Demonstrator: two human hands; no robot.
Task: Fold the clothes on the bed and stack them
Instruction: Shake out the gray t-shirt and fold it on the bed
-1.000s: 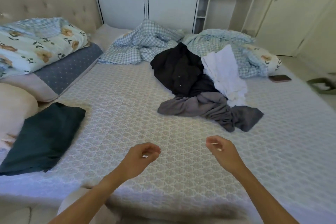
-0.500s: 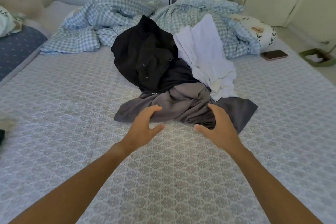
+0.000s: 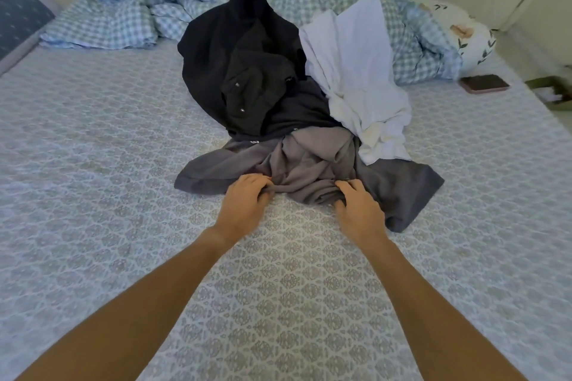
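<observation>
Patterned bed (image 3: 123, 195): left hand (image 3: 244, 201), right hand (image 3: 359, 210) clutching grey garment (image 3: 309, 164) edge; next, pull clear, spread flat.

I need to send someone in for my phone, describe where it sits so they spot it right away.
On the patterned bed, look to the far right edge, past the clothes pile. The phone lies flat just in front of the checked blanket and floral pillow: a small dark rectangle with a pinkish rim, the only hard object among fabric.

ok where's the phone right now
The dark rectangular phone lies flat on the patterned bedsheet at far right, just in front of the blue checked duvet.
</observation>
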